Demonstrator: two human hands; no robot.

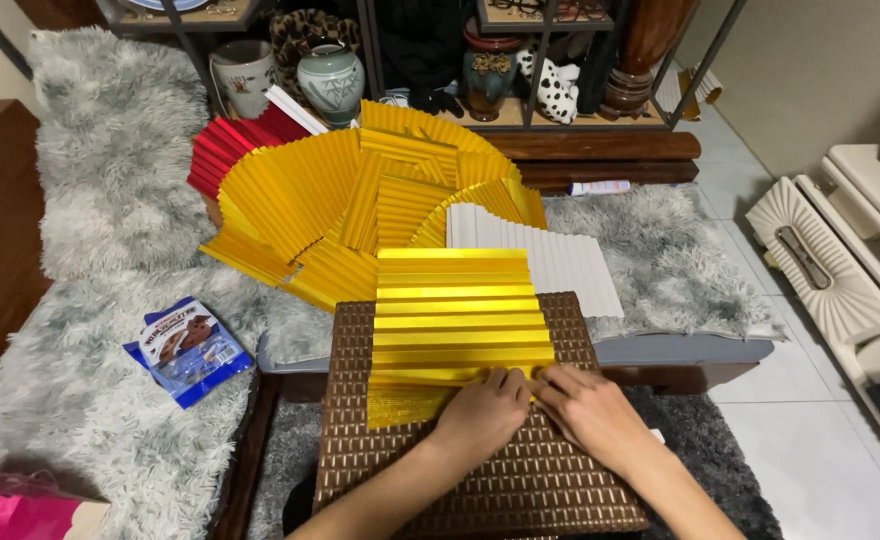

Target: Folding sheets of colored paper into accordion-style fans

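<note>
So both hands were down at the near edge of the gold sheet (pixel 457 318), which lay flat on a brown board (pixel 480 470) — looked like the board was there as a firm surface to crease against, since the rug (pixel 90 400) around it was all shaggy fluff. The left hand (pixel 482 412) was curled over the newest fold, fingers bent and pressing the paper down, and the right hand (pixel 592 412) sat just beside it, fingertips pinching the same fold line where the two hands met. Neither hand was open; both were closed lightly on the sheet's edge, more a pinch than a fist. The sheet itself ran away from the grip toward the far side of the board, already pleated in even bands, with a loose unfolded bit poking out under the left wrist. Beyond the board sat a pile of pleated gold fans (pixel 360 200), with red ones (pixel 230 145) at the left and a white pleated sheet (pixel 550 260) to the right — parked well apart from the hands, probably so they didn't get crushed. A blue snack bag (pixel 188 348) lay off to the left on the rug.
</note>
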